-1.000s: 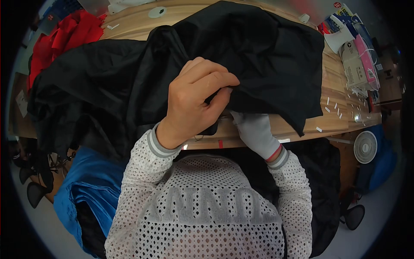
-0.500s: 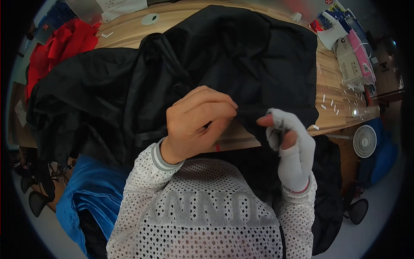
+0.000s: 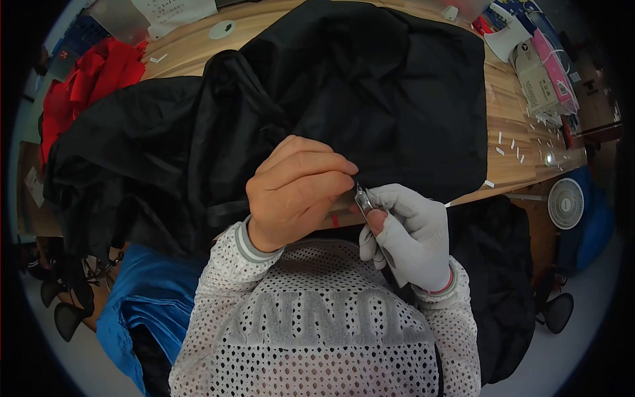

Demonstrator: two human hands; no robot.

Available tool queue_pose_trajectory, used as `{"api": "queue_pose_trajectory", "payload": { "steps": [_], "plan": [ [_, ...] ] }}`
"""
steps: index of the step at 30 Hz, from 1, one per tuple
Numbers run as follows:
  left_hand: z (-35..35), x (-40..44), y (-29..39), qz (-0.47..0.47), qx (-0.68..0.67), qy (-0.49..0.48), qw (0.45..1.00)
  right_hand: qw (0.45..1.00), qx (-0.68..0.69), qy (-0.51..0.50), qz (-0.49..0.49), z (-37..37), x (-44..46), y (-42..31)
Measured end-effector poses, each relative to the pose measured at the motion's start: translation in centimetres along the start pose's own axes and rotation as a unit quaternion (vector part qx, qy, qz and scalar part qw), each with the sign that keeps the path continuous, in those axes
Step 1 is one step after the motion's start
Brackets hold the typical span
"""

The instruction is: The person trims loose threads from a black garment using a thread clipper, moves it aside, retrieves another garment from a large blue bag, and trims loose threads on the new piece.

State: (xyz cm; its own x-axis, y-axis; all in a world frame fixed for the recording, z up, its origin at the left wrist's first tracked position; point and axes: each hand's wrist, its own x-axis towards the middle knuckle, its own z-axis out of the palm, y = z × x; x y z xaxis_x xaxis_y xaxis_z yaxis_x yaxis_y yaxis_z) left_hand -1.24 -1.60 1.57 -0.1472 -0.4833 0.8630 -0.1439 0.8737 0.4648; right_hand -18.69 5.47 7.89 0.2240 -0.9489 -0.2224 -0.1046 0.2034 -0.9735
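Note:
A wide piece of black fabric (image 3: 370, 99) is spread in folds over the table. Over its near edge my bare left hand (image 3: 297, 188) is closed, thumb and fingers pinched together; whatever is between the fingertips is too small or hidden to tell. My right hand (image 3: 417, 228), in a white glove with bare fingertips, is wrapped round metal thread snips (image 3: 362, 200). Their pointed tip is directed up, close beside the left fingertips.
Red cloth (image 3: 96, 73) is heaped at the far left, and blue fabric (image 3: 142, 291) hangs below the table edge. A cardboard box (image 3: 534, 83) stands at the right, near scattered white scraps (image 3: 509, 147). A small white fan (image 3: 566, 203) is at the right edge.
My right hand has turned and moved left toward the left fingertips, bringing the thread snips into clear view. The left hand stays pinched, shifted slightly left. The fabric's near right edge has shifted.

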Motion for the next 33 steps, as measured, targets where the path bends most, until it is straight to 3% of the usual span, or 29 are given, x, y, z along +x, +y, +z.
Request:
{"api": "queue_pose_trajectory", "payload": {
  "steps": [13,16,20,24,27,32,33],
  "plan": [
    [0.2,0.0,0.1,0.016,0.018,0.0,1.0,0.997,0.067,0.035,-0.007,0.4,0.0,0.8],
    [0.1,-0.2,-0.1,0.006,0.015,0.011,1.0,0.974,0.183,0.092,-0.1,0.2,0.2,1.1],
    [-0.1,-0.3,-0.2,-0.007,0.017,0.015,1.0,0.965,0.18,0.05,-0.183,-1.3,-0.2,2.1],
    [0.0,-0.2,-0.2,-0.019,0.013,0.018,1.0,0.973,0.125,0.068,-0.181,-0.8,-0.4,1.8],
    [0.2,-0.1,-0.1,-0.011,0.011,0.01,1.0,0.933,-0.195,0.136,-0.27,-0.9,1.0,0.6],
    [0.3,0.0,-0.3,0.011,0.034,-0.018,0.999,0.927,-0.262,0.099,-0.249,-0.9,2.7,-0.1],
    [0.4,-0.1,-0.4,-0.006,0.026,-0.023,0.999,0.959,-0.162,0.086,-0.216,-1.2,3.1,0.6]
  ]
}}
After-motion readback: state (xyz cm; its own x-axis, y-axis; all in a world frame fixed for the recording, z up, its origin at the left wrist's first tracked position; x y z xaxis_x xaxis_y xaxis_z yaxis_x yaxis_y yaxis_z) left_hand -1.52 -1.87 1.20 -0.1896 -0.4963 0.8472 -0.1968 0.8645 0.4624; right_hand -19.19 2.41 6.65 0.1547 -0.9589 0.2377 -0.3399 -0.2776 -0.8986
